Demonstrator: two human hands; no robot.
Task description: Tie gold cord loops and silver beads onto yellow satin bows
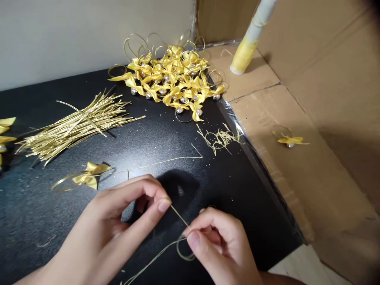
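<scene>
Between finger and thumb, my left hand [118, 225] pinches a thin yellow-green thread [179, 215]. My right hand [221, 241] is closed on the same thread a short way to the right, and the stretch between them is taut. Loose strands [154, 259] loop below my right hand and trail to the bottom edge. Just beyond my left hand lies a gold ribbon bow [90, 174] with a gold wire loop on its left side. A fine thread [154, 163] runs from this bow to the right across the black tabletop.
Gold wire ties [77, 126] lie bundled at the left. A heap of yellow bows with small bells [169, 81] fills the back. Thread scraps [221, 138] are nearby. On the cardboard [261, 114] stand a white-and-yellow tube [246, 49] and a single bow [291, 140].
</scene>
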